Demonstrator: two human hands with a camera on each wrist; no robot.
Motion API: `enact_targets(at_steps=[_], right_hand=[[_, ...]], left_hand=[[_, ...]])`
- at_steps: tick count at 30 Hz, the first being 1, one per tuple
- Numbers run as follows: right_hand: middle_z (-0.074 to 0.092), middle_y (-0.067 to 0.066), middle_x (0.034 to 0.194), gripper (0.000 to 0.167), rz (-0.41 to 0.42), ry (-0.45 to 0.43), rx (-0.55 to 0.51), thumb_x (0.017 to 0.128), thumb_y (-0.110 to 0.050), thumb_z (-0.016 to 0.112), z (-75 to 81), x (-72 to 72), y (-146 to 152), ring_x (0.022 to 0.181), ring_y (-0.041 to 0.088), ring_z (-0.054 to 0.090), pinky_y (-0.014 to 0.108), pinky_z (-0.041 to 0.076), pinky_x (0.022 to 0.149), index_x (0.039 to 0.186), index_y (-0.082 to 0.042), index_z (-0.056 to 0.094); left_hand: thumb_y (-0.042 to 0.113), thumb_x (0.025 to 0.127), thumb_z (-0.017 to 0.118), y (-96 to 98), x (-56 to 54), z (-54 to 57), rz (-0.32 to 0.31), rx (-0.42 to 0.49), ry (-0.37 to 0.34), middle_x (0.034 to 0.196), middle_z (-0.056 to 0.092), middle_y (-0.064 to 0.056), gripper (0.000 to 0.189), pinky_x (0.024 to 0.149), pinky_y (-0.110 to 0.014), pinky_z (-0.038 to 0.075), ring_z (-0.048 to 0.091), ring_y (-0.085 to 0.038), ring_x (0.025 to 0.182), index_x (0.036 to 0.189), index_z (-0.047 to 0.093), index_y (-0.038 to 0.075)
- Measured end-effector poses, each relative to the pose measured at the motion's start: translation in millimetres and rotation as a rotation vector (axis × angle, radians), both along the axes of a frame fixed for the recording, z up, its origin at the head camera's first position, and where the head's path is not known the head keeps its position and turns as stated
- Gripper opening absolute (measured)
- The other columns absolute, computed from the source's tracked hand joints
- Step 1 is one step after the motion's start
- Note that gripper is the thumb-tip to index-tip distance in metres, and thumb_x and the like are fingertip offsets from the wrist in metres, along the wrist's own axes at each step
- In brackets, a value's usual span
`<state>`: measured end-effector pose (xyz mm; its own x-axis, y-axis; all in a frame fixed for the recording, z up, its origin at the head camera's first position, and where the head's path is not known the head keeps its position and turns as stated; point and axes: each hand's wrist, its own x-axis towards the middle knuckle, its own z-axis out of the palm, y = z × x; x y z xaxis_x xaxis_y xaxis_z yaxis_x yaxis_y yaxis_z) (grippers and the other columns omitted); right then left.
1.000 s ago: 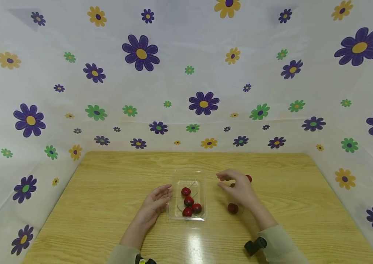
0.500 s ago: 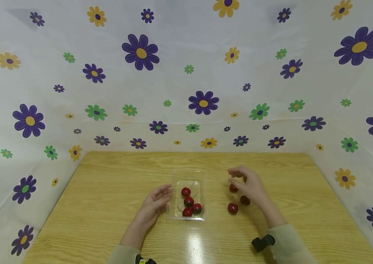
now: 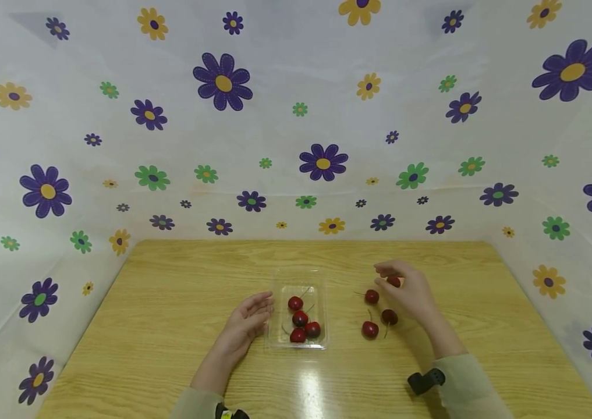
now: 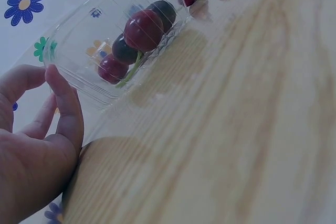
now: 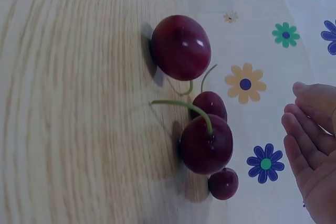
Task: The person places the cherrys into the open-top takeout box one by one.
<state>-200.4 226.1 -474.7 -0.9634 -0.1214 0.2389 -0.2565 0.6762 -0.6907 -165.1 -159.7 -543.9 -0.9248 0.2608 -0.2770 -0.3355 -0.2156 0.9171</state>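
Observation:
A clear plastic container (image 3: pixel 322 343) stands mid-table with several dark red cherries (image 3: pixel 300 318) in it. My left hand (image 3: pixel 245 323) is at its left side, fingers loosely bent and fingertips right at the rim; the left wrist view shows these fingers (image 4: pixel 65 98) by the container's corner. Over the loose cherries to the right, my right hand (image 3: pixel 406 291) has its thumb and fingers apart. Just behind its thumb shows the farthest cherry (image 3: pixel 393 281), partly covered. In the right wrist view the fingers (image 5: pixel 310 145) are spread from the thumb, with no cherry between them.
Nearer me lie more loose cherries with stems: one (image 3: pixel 371 297) close to the right hand, another (image 3: pixel 389 316) below it and one (image 3: pixel 370 330) nearest the front. The wooden table (image 3: pixel 180 279) meets a white flower-patterned sheet (image 3: pixel 275 134) at its back and sides.
My right hand has moved right and slightly away from me across the loose cherries, uncovering the nearer ones. The left hand and the container have stayed in place.

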Motion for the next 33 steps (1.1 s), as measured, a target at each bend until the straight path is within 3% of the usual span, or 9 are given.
enact_targets(at_steps=[16,33], right_hand=[[0.076,0.024,0.115,0.03,-0.056,0.008,0.006,0.095,-0.003,0.078,-8.5,-1.8,21.7,0.106,0.043,0.073,0.062,0.057,0.098,0.123,0.004,0.072],[0.072,0.028,0.122,0.033,-0.107,-0.103,-0.018,0.099,-0.007,0.074,-22.9,-4.0,43.4,0.113,0.047,0.07,0.061,0.056,0.102,0.129,0.006,0.069]], left_hand=[[-0.001,0.103,0.059,0.4,-0.4,0.6,0.003,0.006,0.001,0.135,0.059,-0.001,0.059,0.078,-0.017,0.054,0.061,-0.006,0.113,0.158,0.039,-0.005],[-0.001,0.103,0.06,0.0,-1.0,-1.7,0.002,0.006,0.003,0.134,0.059,-0.001,0.059,0.078,-0.017,0.054,0.061,-0.006,0.113,0.158,0.039,-0.004]])
